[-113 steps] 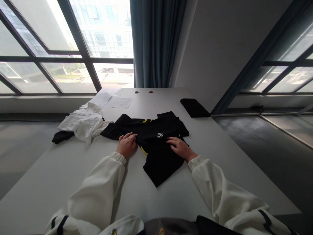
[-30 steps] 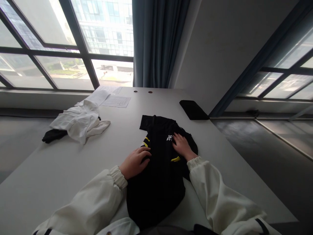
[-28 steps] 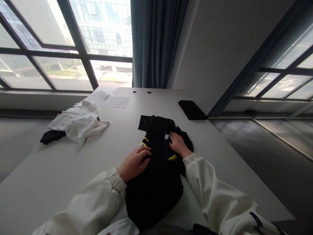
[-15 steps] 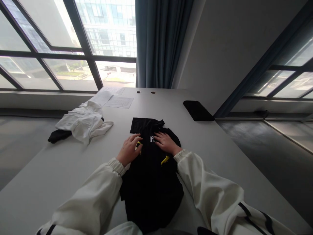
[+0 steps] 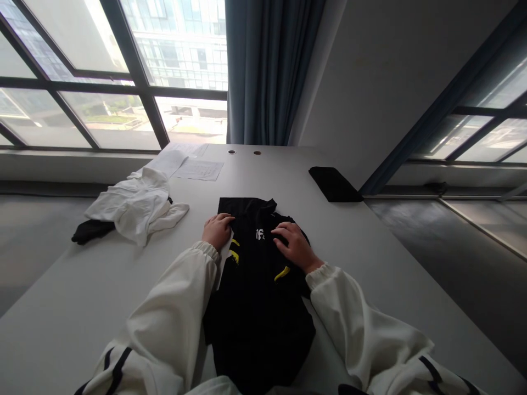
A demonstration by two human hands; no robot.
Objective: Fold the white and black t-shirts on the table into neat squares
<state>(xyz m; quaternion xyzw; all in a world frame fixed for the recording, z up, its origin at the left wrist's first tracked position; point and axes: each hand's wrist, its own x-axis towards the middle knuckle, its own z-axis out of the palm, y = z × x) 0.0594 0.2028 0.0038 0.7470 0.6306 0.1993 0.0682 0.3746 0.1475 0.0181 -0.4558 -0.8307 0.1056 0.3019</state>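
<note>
A black garment [image 5: 255,307] with white lettering and yellow marks lies lengthwise on the white table [image 5: 391,285], its collar end away from me. My left hand [image 5: 218,230] rests at the garment's upper left edge, fingertips touching the fabric. On the upper right part, beside the lettering, is my right hand [image 5: 297,245], its fingers apart and slightly bent over the cloth. Neither hand visibly grips anything.
A crumpled white garment [image 5: 138,206] lies at the left with a black piece [image 5: 94,231] under it. Paper sheets [image 5: 198,169] are behind it. A folded black item [image 5: 334,184] sits at the back right, near the table edge.
My left hand has moved up and left, toward the garment's top edge. My right hand has shifted right, off the lettering. The upper part of the garment looks flatter and wider.
</note>
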